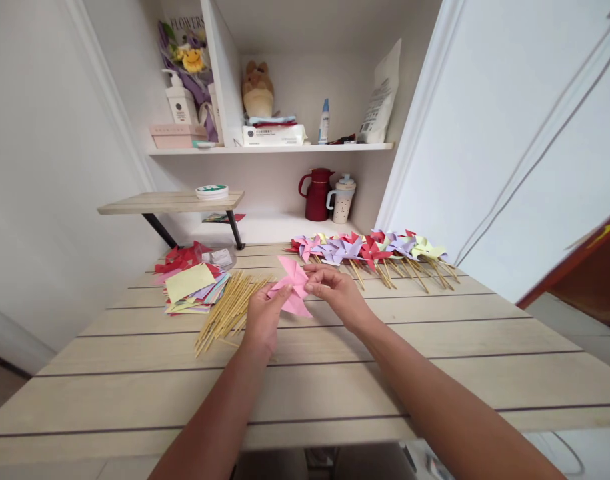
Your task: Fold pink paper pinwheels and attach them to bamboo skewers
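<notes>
Pink pinwheel (297,288) between our hands

Our left hand (263,313) pinches its left side, likely steadying the folds, while our right hand (337,291) pinches the right edge. We hold it above the table (135,393), thin sticks (227,310) just left, presumably for easy reach; stick-mounted pinwheels (373,252) lie beyond, rightward.

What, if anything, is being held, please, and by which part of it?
A pink paper pinwheel: the left grip pinches its left side; the right grip touches its right edge, though whether it pinches is unclear.

A home: plush toy (258,90), red jug (318,197)
</notes>
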Available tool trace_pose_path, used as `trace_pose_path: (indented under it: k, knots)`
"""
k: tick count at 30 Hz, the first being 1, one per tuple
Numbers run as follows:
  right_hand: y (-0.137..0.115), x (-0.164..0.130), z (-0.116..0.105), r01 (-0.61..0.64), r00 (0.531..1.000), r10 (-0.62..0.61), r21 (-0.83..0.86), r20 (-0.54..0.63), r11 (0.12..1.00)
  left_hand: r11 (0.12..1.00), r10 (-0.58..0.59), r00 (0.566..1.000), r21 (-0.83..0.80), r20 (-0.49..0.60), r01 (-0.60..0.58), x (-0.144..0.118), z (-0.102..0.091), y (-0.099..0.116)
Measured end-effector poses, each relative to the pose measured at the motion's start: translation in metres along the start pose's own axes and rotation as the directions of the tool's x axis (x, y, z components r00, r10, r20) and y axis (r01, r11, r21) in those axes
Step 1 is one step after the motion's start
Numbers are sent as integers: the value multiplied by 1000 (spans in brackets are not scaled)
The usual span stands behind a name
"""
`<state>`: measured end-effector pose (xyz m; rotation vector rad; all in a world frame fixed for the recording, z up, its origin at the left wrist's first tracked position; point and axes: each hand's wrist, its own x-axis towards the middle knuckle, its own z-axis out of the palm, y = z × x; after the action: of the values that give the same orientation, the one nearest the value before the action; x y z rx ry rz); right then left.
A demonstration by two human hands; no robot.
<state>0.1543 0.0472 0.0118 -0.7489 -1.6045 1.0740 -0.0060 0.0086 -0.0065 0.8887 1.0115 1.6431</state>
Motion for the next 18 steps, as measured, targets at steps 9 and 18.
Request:
trace_pose_path:
  k: [9,18]
  knots:
    - [3,-1,1,21,1000,-19,-144,17,989,1000,-23,1000,-20,3,23,-1,1,1]
    - [3,-1,2,35,999,-33,-81,27,996,1000,-27,1000,-10,5,27,-4,2,2]
